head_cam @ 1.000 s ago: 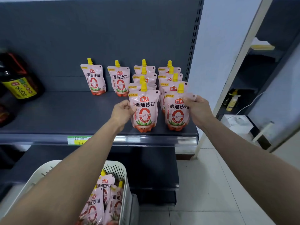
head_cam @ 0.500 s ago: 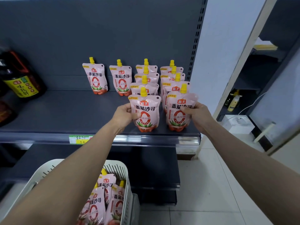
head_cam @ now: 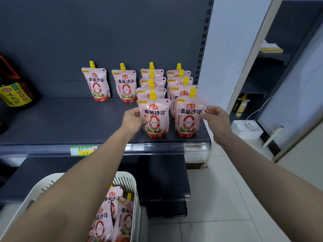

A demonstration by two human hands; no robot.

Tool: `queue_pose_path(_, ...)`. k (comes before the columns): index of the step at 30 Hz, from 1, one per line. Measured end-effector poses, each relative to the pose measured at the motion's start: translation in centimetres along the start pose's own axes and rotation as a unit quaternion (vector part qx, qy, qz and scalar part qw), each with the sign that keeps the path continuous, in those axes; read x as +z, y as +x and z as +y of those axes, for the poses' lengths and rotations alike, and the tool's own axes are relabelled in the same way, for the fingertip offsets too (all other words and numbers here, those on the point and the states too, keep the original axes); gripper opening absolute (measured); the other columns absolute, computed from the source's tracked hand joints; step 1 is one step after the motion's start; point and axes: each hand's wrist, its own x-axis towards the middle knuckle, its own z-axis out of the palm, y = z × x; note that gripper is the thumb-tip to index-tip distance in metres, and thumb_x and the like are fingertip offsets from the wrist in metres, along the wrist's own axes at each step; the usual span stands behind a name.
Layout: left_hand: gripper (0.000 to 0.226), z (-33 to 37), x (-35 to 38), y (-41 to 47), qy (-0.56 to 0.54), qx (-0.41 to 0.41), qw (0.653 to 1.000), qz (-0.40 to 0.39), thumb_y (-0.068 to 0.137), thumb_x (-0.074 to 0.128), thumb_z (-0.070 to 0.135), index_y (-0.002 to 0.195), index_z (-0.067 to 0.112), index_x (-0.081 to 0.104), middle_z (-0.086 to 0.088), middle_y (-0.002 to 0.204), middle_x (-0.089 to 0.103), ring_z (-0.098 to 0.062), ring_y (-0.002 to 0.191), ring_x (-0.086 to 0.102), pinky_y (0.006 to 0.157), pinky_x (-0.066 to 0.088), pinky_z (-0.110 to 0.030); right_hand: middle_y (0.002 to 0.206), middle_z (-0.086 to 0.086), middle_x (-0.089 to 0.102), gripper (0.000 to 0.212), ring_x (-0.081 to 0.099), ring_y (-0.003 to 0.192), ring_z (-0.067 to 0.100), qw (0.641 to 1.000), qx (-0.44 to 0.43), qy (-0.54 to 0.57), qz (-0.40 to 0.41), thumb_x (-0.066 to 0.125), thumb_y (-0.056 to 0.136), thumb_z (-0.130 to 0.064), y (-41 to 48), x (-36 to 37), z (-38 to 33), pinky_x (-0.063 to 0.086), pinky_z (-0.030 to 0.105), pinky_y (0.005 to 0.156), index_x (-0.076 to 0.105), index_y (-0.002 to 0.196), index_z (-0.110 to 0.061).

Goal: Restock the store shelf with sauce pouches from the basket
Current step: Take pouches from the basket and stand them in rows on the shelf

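Observation:
Pink sauce pouches with yellow caps stand on the dark shelf (head_cam: 70, 123). Two single pouches (head_cam: 97, 84) (head_cam: 125, 86) stand at the back, and two rows run front to back on the right. My left hand (head_cam: 132, 119) pinches the left edge of the left row's front pouch (head_cam: 157, 117), thumb on its face. My right hand (head_cam: 217, 119) is just right of the right row's front pouch (head_cam: 188, 117), fingers apart at its edge. The white basket (head_cam: 125, 180) at the bottom left holds several more pouches (head_cam: 125, 219), partly hidden by my left arm.
A large dark bottle (head_cam: 15, 88) with a yellow label stands at the shelf's left end. A green and yellow price tag (head_cam: 83, 150) sits on the shelf's front rail. A lower shelf (head_cam: 157, 180) lies beneath. A white wall and tiled floor (head_cam: 218, 198) are to the right.
Both front pouches now stand on the shelf near its front edge. My right hand has loosened and drawn a little to the right of its pouch. My left thumb has come onto its pouch.

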Motion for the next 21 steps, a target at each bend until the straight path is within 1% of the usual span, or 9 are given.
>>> queue_pose_path(2, 0.037, -0.1, 0.0, 0.1, 0.009, 0.0, 1.0, 0.002, 0.078, 0.064, -0.011, 0.114, -0.003, 0.063, -0.019, 0.114, 0.066, -0.027, 0.097, 0.063, 0.08, 0.054, -0.037, 0.108, 0.005, 0.058, 0.033, 0.054, 0.098, 0.015, 0.998, -0.018, -0.007, 0.052, 0.06, 0.087, -0.003, -0.4, -0.3, 0.0, 0.04, 0.011, 0.067, 0.056, 0.12, -0.004)
queue_pose_path(5, 0.031, -0.1, -0.4, -0.1, 0.026, -0.001, 1.0, 0.001, 0.077, 0.068, -0.009, 0.107, -0.003, 0.063, -0.014, 0.102, 0.067, -0.027, 0.096, 0.063, 0.083, 0.054, -0.038, 0.102, 0.003, 0.059, 0.029, 0.055, 0.094, 0.015, 0.993, -0.053, -0.026, 0.103, 0.056, 0.087, -0.004, -1.5, -0.3, -0.7, 0.046, 0.019, 0.079, 0.059, 0.116, -0.005)
queue_pose_path(7, 0.028, -0.1, -1.0, -0.5, 0.046, 0.007, 0.999, 0.005, 0.076, 0.07, -0.007, 0.101, 0.002, 0.061, -0.007, 0.092, 0.066, -0.023, 0.091, 0.063, 0.086, 0.054, -0.036, 0.102, 0.003, 0.06, 0.026, 0.055, 0.093, 0.014, 0.99, -0.081, -0.048, 0.109, 0.055, 0.087, -0.006, -2.6, 0.3, -1.4, 0.047, 0.024, 0.084, 0.061, 0.112, -0.006)
queue_pose_path(9, 0.029, -0.1, -1.9, -1.0, 0.065, 0.03, 0.997, 0.023, 0.076, 0.07, -0.004, 0.102, 0.004, 0.059, -0.005, 0.094, 0.063, -0.017, 0.086, 0.06, 0.081, 0.055, -0.026, 0.1, 0.002, 0.061, 0.021, 0.056, 0.091, 0.012, 0.986, -0.123, -0.068, 0.091, 0.055, 0.088, -0.007, -4.1, 1.5, -2.1, 0.048, 0.024, 0.085, 0.062, 0.108, -0.007)
queue_pose_path(11, 0.031, 0.1, -3.3, -1.8, 0.083, 0.054, 0.994, 0.049, 0.079, 0.068, -0.003, 0.108, 0.002, 0.059, -0.005, 0.099, 0.058, -0.013, 0.084, 0.057, 0.068, 0.05, -0.013, 0.095, -0.002, 0.062, 0.016, 0.056, 0.087, 0.01, 0.983, -0.161, -0.073, 0.052, 0.055, 0.088, -0.008, -5.9, 3.2, -2.7, 0.048, 0.022, 0.084, 0.062, 0.103, -0.011)
queue_pose_path(13, 0.029, 0.4, -5.0, -2.7, 0.102, 0.075, 0.99, 0.064, 0.08, 0.067, -0.001, 0.109, 0.002, 0.06, -0.003, 0.095, 0.057, -0.01, 0.081, 0.056, 0.064, 0.047, -0.009, 0.089, -0.005, 0.06, 0.012, 0.056, 0.082, 0.006, 0.981, -0.184, -0.063, -0.003, 0.055, 0.089, -0.008, -7.6, 5.2, -2.8, 0.047, 0.017, 0.08, 0.06, 0.098, -0.014)
queue_pose_path(15, 0.025, 0.5, -7.1, -3.8, 0.122, 0.081, 0.987, 0.058, 0.08, 0.068, 0.0, 0.103, 0.005, 0.061, -0.001, 0.088, 0.057, -0.007, 0.077, 0.054, 0.067, 0.047, -0.009, 0.086, -0.006, 0.06, 0.01, 0.056, 0.08, 0.006, 0.973, -0.208, -0.073, -0.067, 0.057, 0.089, -0.008, -9.2, 7.7, -2.5, 0.047, 0.018, 0.079, 0.06, 0.096, -0.014)
queue_pose_path(17, 0.02, 0.1, -9.6, -5.2, 0.148, 0.067, 0.986, 0.045, 0.08, 0.068, 0.001, 0.097, 0.009, 0.061, 0.0, 0.083, 0.057, -0.007, 0.074, 0.053, 0.068, 0.045, -0.009, 0.08, -0.007, 0.06, 0.009, 0.056, 0.078, 0.009, 0.959, -0.222, -0.089, -0.151, 0.058, 0.088, -0.007, -10.9, 10.6, -1.6, 0.047, 0.024, 0.076, 0.061, 0.093, -0.014)
queue_pose_path(21, 0.016, -2.7, -15.1, -8.1, 0.199, -0.006, 0.979, 0.036, 0.081, 0.068, 0.002, 0.094, 0.01, 0.062, 0.004, 0.073, 0.055, -0.008, 0.066, 0.052, 0.063, 0.043, -0.015, 0.08, -0.01, 0.061, 0.008, 0.057, 0.078, 0.006, 0.914, -0.215, -0.161, -0.302, 0.061, 0.087, -0.008, -14.3, 15.8, 1.4, 0.046, 0.02, 0.078, 0.064, 0.091, -0.015)
